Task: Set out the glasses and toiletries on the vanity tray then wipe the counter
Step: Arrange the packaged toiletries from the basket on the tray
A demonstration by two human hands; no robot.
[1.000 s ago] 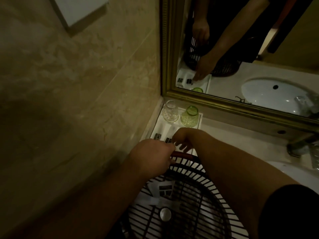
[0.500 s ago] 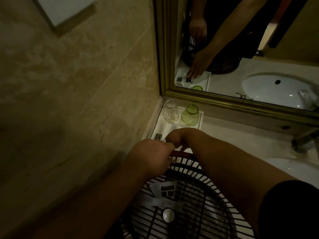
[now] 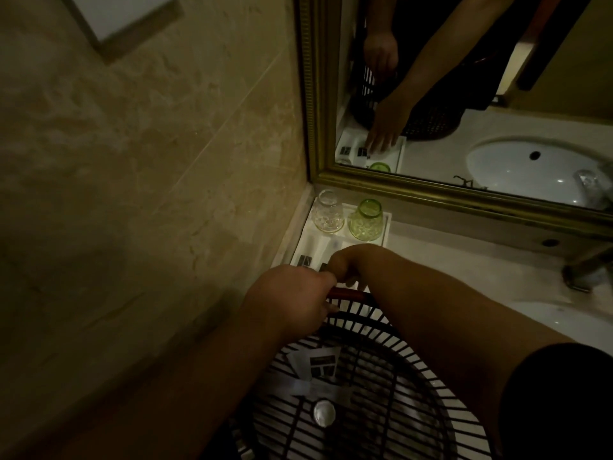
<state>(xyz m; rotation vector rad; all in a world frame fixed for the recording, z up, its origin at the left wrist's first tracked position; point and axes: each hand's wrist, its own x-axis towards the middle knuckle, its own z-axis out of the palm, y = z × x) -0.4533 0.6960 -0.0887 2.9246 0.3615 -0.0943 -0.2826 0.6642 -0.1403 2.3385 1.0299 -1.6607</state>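
Tray (image 3: 385, 227) under right hand (image 3: 345, 264) (glasses (image 3: 365, 221) beyond)

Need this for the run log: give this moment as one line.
left hand: grips basket | right hand: touches tray | clear glass, green glass: on tray

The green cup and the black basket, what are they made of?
The green patterned tumbler looks like tinted glass: see-through, shiny, with cut facets. The black slatted basket is probably plastic, judging by its even, moulded ribs, though coated wire is possible.
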